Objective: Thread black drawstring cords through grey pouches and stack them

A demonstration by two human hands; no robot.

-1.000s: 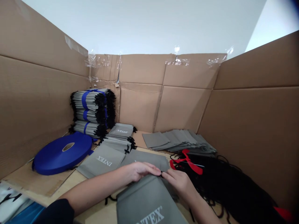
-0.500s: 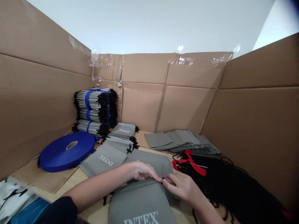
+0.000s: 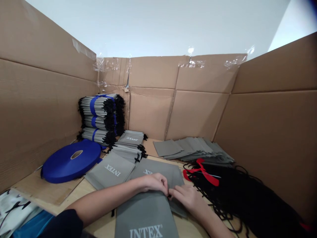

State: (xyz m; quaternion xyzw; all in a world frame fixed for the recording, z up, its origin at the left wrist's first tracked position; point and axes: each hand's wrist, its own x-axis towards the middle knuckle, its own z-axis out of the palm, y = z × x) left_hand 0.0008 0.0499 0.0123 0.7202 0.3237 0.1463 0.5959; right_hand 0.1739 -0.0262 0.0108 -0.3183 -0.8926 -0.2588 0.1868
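Note:
A grey fabric pouch (image 3: 146,215) printed INTEX lies flat in front of me on the wooden table. My left hand (image 3: 155,182) and my right hand (image 3: 185,196) meet at the pouch's far edge, fingers pinched together on its top hem, where a bit of black cord (image 3: 169,196) shows between the fingertips. Under and beyond it lie two more grey INTEX pouches (image 3: 110,170), flat on the table.
A blue tape roll (image 3: 71,160) lies at the left. Bundled pouches tied with blue tape (image 3: 99,120) stand in the back left corner, a loose pile (image 3: 130,143) beside them. Fanned grey pouches (image 3: 193,148), red scissors (image 3: 201,172) and a heap of black cords (image 3: 245,195) fill the right. Cardboard walls (image 3: 193,109) surround the table.
The pouch has shifted toward me and a little left. Both hands have closed in on its top edge, fingers curled tighter around the cord.

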